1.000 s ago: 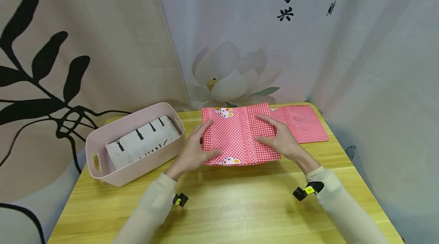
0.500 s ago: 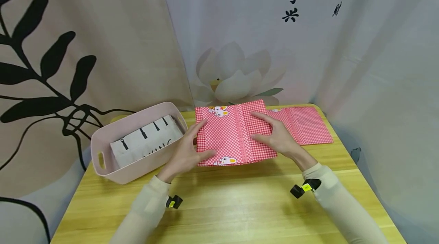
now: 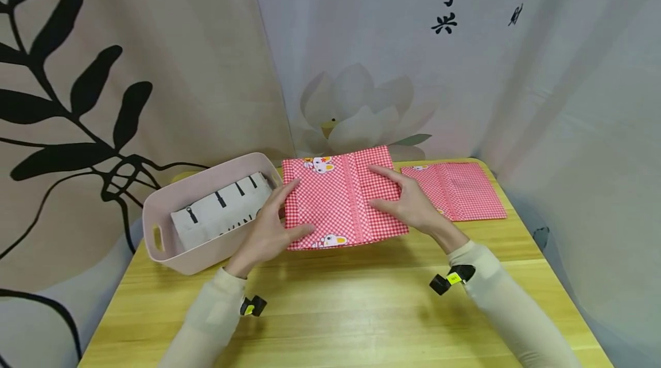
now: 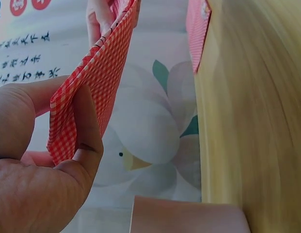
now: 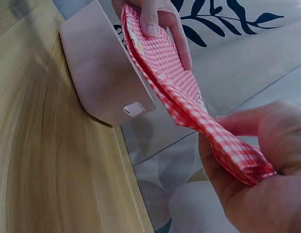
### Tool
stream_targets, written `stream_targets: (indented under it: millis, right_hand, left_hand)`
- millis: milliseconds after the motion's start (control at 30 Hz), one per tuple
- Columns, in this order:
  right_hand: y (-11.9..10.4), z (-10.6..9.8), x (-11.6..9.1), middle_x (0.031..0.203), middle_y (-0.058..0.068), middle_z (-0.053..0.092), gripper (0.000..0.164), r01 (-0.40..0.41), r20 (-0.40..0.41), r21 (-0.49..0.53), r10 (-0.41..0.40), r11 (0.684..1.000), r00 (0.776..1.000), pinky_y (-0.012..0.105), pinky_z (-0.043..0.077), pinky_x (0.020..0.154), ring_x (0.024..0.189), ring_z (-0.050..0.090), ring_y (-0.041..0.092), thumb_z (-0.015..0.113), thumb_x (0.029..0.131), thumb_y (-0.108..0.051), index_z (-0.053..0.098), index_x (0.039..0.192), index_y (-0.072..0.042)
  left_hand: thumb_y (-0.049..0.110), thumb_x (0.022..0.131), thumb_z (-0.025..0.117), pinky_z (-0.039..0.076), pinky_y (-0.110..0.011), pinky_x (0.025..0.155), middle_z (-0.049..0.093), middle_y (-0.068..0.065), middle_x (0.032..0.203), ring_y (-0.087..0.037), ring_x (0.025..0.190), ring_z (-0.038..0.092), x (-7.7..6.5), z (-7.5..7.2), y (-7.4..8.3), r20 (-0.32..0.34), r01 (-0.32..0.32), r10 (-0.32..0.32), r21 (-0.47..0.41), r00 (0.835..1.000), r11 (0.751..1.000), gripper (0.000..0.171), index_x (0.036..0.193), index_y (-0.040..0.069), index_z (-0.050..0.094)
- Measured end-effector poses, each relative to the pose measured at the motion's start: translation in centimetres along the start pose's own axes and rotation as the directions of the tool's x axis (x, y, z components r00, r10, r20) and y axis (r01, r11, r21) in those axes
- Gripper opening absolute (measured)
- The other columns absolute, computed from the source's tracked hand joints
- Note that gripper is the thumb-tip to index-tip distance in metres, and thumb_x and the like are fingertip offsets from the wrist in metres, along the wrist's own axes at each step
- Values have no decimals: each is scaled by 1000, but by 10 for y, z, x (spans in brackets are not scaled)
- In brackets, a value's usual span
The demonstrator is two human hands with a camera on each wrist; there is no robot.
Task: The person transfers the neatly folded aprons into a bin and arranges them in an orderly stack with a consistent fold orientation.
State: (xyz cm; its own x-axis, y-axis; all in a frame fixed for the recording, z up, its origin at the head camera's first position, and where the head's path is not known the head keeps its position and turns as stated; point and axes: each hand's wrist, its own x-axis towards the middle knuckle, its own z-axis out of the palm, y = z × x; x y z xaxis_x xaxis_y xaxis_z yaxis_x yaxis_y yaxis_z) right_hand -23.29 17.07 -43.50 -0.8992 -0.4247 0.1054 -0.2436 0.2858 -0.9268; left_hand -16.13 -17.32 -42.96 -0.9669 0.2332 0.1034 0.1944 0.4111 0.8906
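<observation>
Head view: the left hand (image 3: 265,230) and right hand (image 3: 413,202) pinch opposite ends of a folded red gingham cloth (image 3: 341,198), lifted just right of the pink basket (image 3: 170,253), its long axis running hand to hand.

Wrist views: thumb and fingers (image 4: 87,131) clamp each edge; the basket lies nearer the left hand.

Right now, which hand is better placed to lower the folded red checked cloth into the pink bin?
Probably the left hand: it pinches the red checked cloth at the edge beside the pink bin, while the right hand grips the far edge.
</observation>
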Motion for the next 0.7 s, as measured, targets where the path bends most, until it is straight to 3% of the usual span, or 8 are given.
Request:
stream_targets:
  millis: [267, 467, 700]
  right_hand:
    - [-6, 7, 7, 151, 24, 65, 82, -9, 12, 11, 9, 1000, 1000, 38, 72, 83, 105, 78, 29, 87, 99, -15, 51, 172, -25]
    - [-7, 13, 14, 147, 27, 65, 82, -22, 29, 64, 20, 998, 999, 41, 73, 84, 105, 78, 29, 86, 99, -13, 50, 172, -27]
    - [-12, 20, 21, 149, 26, 64, 82, -26, 58, 100, 21, 995, 998, 43, 73, 84, 106, 78, 31, 86, 100, -13, 50, 172, -28]
  left_hand:
    - [14, 94, 94, 62, -50, 116, 26, -13, 186, -43, 148, 62, -4, -10, -3, -2, 6, -6, -53, 1000, 999, 108, 180, 22, 30]
    - [16, 95, 94, 61, -49, 118, 23, -13, 188, -43, 150, 60, -9, -18, -4, -20, 34, -34, -22, 999, 999, 108, 180, 23, 29]
    - [12, 96, 91, 67, -28, 102, 23, -13, 187, -46, 143, 63, -16, -27, -5, -20, 62, -64, -100, 998, 993, 108, 181, 25, 27]
